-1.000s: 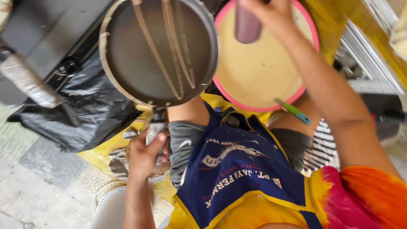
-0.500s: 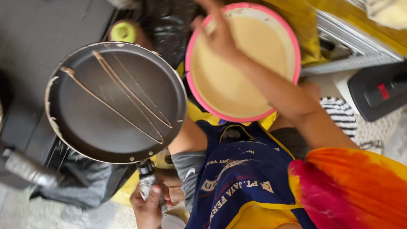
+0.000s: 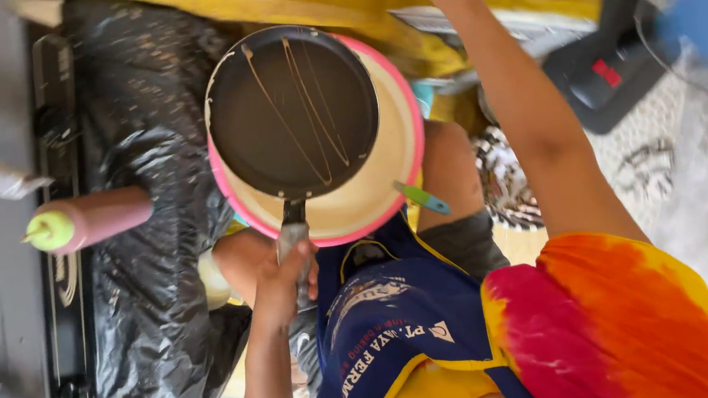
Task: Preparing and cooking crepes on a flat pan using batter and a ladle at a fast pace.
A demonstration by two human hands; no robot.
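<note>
The dark round pan [image 3: 293, 110] has swung over the pink-rimmed basin [image 3: 372, 206] of pale batter since a moment ago — thin batter streaks now hang above the bowl rather than beside it. The left hand [image 3: 285, 276] has its fingers clenched on the pan's metal handle. The right hand reaches out of view, so its grip cannot be told. A pink squeeze bottle [image 3: 92, 220] lies on crinkled black plastic sheeting [image 3: 159, 330].

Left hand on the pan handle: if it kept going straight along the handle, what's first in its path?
The left hand points up the handle toward the dark pan. Going on, it would likely meet the pink-rimmed bowl beneath the pan first; depth is unclear.
</note>
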